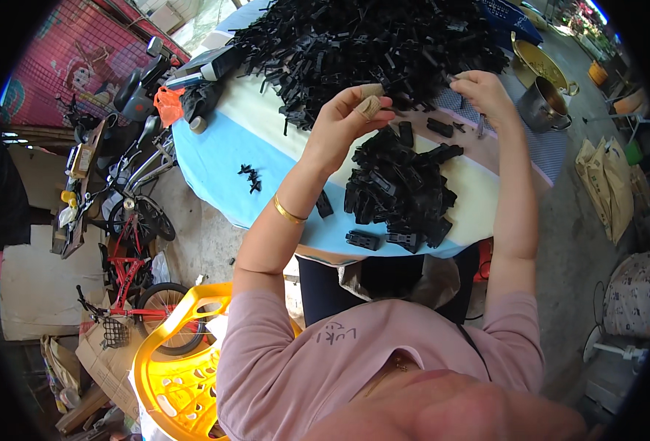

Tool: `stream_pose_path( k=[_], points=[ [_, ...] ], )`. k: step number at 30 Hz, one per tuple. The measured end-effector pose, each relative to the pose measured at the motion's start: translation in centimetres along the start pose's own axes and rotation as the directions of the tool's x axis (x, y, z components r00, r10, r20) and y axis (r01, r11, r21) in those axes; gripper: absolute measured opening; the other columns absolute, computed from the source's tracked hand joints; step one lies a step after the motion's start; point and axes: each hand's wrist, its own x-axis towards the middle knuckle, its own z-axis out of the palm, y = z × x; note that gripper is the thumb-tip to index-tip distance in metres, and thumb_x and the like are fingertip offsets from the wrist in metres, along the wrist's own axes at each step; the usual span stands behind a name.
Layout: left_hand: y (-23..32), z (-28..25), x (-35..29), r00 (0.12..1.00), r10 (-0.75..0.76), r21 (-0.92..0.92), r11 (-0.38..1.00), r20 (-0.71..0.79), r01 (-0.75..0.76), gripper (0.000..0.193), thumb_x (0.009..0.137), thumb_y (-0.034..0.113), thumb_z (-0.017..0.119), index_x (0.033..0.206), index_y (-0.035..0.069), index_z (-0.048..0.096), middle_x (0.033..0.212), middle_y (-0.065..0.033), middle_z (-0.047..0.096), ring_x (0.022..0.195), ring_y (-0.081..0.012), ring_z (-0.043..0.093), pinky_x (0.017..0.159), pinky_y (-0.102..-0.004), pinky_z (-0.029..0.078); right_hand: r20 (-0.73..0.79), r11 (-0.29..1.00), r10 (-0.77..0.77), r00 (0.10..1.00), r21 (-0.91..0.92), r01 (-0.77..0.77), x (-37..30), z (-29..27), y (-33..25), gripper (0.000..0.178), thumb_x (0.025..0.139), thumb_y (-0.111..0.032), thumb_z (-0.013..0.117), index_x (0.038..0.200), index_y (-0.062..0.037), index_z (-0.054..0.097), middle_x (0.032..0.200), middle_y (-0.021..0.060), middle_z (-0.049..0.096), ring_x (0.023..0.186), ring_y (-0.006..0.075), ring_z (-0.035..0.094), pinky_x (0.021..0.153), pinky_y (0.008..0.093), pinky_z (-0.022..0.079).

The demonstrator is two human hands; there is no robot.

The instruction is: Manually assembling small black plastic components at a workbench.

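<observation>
My left hand [345, 121] is raised over the near edge of a big heap of black plastic parts [376, 44]. Beige wraps cover two of its fingers, which are curled together; whatever they may hold is hidden. To the right, my right hand [487, 95] pinches with thumb and forefinger at the heap's right edge, on something small and dark that I cannot make out. Between my forearms lies a smaller pile of black plastic clip-like pieces [398, 184]. One loose black piece [439, 128] rests between that pile and my right hand. A thin metallic item [480, 126] shows below my right wrist.
The striped cloth-covered table [222, 158] also carries a few tiny black bits [251, 178] and an orange bag [168, 105]. A metal pot [544, 105] and a brass-coloured pan [538, 62] stand at right. A yellow chair [185, 367] and a red bicycle [128, 275] are at left.
</observation>
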Motion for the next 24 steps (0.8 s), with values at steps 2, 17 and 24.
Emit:
stream_pose_path(
  k=[2, 17, 24],
  points=[
    [-0.3, -0.5, 0.3, 0.996, -0.084, -0.147, 0.985, 0.024, 0.087, 0.044, 0.088, 0.021, 0.053, 0.122, -0.004, 0.038, 0.109, -0.0168, 0.055, 0.093, -0.0221, 0.06, 0.086, -0.0329, 0.048, 0.086, 0.994, -0.063, 0.994, 0.096, 0.054, -0.6, 1.1, -0.7, 0.02, 0.075, -0.016, 0.062, 0.09, -0.0027, 0.062, 0.061, -0.007, 0.049, 0.05, -0.0003, 0.037, 0.043, 0.0159, 0.027],
    [-0.5, -2.1, 0.7, 0.972, 0.095, -0.486, 0.874, 0.213, 0.021, 0.04, 0.082, 0.013, 0.06, 0.12, 0.009, 0.047, 0.11, -0.0134, 0.057, 0.107, -0.0258, 0.052, 0.099, -0.0415, 0.033, 0.176, 0.626, -0.753, 0.635, -0.108, 0.772, -4.4, 8.5, -2.6, 0.005, 0.076, 0.001, 0.06, 0.081, 0.0, 0.059, 0.069, -0.0029, 0.055, 0.057, 0.0018, 0.045, 0.052, 0.0169, 0.037],
    [0.1, -0.1, -0.2, 0.987, 0.143, -0.122, 0.981, -0.069, -0.15, 0.03, 0.074, -0.01, 0.06, 0.102, 0.0, 0.054, 0.092, -0.009, 0.062, 0.088, -0.015, 0.06, 0.076, -0.0259, 0.051, 0.106, 0.845, -0.492, 0.864, 0.298, 0.445, -5.8, 7.7, -4.2, 0.011, 0.086, -0.009, 0.051, 0.089, -0.001, 0.058, 0.065, -0.0033, 0.05, 0.06, 0.002, 0.043, 0.052, 0.0166, 0.034]
  ],
)
